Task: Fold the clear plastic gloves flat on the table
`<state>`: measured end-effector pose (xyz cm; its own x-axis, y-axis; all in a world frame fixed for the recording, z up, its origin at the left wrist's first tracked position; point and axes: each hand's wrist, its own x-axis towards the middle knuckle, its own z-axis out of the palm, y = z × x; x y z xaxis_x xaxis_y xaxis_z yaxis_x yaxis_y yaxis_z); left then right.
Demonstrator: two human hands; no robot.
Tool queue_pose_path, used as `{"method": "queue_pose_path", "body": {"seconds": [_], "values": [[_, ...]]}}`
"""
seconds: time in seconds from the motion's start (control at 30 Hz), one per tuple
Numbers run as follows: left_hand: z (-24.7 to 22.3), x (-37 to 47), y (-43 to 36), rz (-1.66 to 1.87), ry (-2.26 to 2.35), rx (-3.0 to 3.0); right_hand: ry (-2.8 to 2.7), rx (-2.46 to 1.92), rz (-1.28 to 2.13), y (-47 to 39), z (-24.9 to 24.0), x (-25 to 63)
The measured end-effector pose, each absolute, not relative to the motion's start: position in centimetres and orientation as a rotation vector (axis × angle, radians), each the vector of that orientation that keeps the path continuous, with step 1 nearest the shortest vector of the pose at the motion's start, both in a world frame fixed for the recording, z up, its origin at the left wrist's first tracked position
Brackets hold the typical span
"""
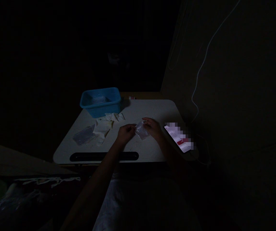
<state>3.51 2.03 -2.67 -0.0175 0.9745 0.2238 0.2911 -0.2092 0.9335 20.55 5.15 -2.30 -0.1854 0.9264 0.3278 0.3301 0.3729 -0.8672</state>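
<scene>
Between my two hands a small clear plastic bag point(142, 131) is held just above the white table. The fingers of my left hand point(126, 133) are pinched on its left edge. My right hand point(153, 127) grips its right side, with the fingers bent over the plastic. To the left lie crumpled pale wrappers or papers point(102, 127), partly yellowish, next to a flat clear plastic sheet or bag point(84, 135). It is too dark to make out whether anything is inside the held bag.
A blue plastic basin point(101, 109) stands at the back left of the white table point(152, 110). A lit phone point(179, 138) lies at the right edge. A black slot point(104, 156) runs along the front edge. A white cable point(197, 77) hangs at the right.
</scene>
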Motion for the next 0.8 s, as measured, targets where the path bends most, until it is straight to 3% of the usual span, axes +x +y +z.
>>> {"method": "queue_pose_path", "body": {"seconds": [0.8], "values": [[-2.09, 3.48, 1.50, 1.180, 1.396, 1.737, -1.876, -1.127, 0.897, 4.70, -1.47, 20.07]]}}
